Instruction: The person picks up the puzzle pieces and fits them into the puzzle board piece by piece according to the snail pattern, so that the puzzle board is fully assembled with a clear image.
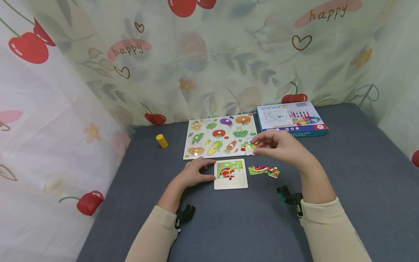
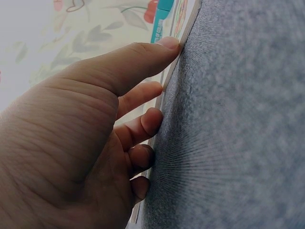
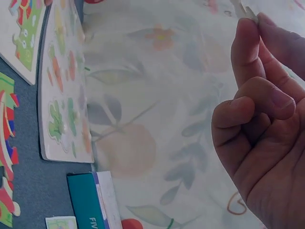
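Observation:
My left hand touches the left edge of a small wooden jigsaw tray, its thumb and index fingertip apart along that edge. In the left wrist view the thumb lies nearly straight against the tray's side. Part of a colourful picture is assembled in the tray's upper left; bare wood shows at the right and bottom. My right hand pinches a jigsaw piece between thumb and index finger, raised above the table. Below that hand, several loose jigsaw pieces with red and green print lie right of the tray.
Behind the tray lies a white vegetable puzzle board. A boxed toy set stands beside it at the back right. A yellow cylinder is at the back left. Printed curtains hang along the table's back edge.

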A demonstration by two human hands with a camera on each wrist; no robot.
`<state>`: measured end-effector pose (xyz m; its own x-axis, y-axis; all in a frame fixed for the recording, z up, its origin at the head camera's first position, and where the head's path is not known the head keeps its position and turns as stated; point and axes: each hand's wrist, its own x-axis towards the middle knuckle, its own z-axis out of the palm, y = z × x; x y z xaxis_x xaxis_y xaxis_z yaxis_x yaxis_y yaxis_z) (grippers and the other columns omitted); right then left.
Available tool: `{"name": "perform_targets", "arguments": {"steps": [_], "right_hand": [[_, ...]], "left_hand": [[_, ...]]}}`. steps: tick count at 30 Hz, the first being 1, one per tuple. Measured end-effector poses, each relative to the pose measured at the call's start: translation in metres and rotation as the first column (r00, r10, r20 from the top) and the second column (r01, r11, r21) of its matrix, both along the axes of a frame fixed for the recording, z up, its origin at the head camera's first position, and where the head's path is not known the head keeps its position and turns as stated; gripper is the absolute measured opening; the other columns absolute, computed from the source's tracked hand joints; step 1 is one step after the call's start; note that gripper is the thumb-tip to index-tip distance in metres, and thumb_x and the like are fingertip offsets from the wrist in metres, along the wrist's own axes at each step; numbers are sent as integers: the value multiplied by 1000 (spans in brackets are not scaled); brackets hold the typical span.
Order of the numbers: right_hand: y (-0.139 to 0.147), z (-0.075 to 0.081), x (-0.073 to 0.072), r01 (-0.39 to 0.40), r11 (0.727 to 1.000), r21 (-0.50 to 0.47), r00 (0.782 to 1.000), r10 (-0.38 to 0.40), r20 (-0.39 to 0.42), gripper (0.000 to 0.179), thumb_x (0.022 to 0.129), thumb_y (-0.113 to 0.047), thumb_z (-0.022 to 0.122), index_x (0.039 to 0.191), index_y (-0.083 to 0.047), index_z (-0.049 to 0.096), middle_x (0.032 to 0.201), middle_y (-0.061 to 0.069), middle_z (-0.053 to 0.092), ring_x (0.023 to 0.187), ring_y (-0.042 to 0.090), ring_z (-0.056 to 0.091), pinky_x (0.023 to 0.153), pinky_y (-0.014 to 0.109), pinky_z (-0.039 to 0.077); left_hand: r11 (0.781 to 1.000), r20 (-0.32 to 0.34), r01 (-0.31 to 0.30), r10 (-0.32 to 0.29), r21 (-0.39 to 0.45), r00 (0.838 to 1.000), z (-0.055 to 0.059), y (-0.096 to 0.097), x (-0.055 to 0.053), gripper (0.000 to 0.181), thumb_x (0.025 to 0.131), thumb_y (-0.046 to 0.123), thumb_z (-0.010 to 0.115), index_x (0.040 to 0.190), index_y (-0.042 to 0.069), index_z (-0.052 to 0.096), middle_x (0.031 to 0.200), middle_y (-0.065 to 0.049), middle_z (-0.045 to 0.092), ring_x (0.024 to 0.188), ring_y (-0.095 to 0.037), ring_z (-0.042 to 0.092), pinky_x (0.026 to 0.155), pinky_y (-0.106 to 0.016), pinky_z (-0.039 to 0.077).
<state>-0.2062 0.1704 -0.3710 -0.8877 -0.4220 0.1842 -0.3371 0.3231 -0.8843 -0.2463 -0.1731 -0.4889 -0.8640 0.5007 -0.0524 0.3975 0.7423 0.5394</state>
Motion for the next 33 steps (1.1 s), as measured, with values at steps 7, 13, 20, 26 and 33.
{"name": "perform_targets", "arguments": {"steps": [7,13,20,26,33], "right_hand": [[-14,-10,-7,22,998,61,999,-23,23,26,94,-14,77,117,-3,75,93,9,66,78,26,56,63,27,46],[-25,-20,-11,-5,998,56,997,1,77,25,93,-16,78,115,-4,72,92,8,67,81,27,60,67,28,48],[-35,-33,-19,-31,999,38,989,25,147,21,94,-14,77,112,-5,70,90,9,71,84,31,65,72,38,52],[-38,-46,-26,-11,999,48,980,1,197,21,95,-16,76,113,-6,71,90,11,72,91,42,64,73,40,51],[-39,-60,-32,19,997,69,972,-35,234,21,94,-16,76,111,-4,72,90,13,73,92,41,64,70,36,49]], "left_hand": [[1000,2,-2,2,-2,1000,0,0,0,58,89,42,80,141,24,62,97,3,50,89,-15,46,83,-42,32],[1000,5,-2,2,-5,1000,0,1,-1,58,90,43,80,141,24,62,97,3,50,88,-15,46,83,-41,32],[1000,5,-5,5,-12,1000,1,0,-1,57,90,42,80,141,24,62,97,3,50,88,-15,46,83,-42,32],[1000,11,-9,9,-11,1000,1,0,0,58,89,43,80,141,24,63,97,3,51,88,-15,47,83,-42,32],[1000,7,-5,5,-15,1000,1,1,-1,58,90,43,80,141,24,62,97,2,50,89,-16,46,84,-43,32]]}}
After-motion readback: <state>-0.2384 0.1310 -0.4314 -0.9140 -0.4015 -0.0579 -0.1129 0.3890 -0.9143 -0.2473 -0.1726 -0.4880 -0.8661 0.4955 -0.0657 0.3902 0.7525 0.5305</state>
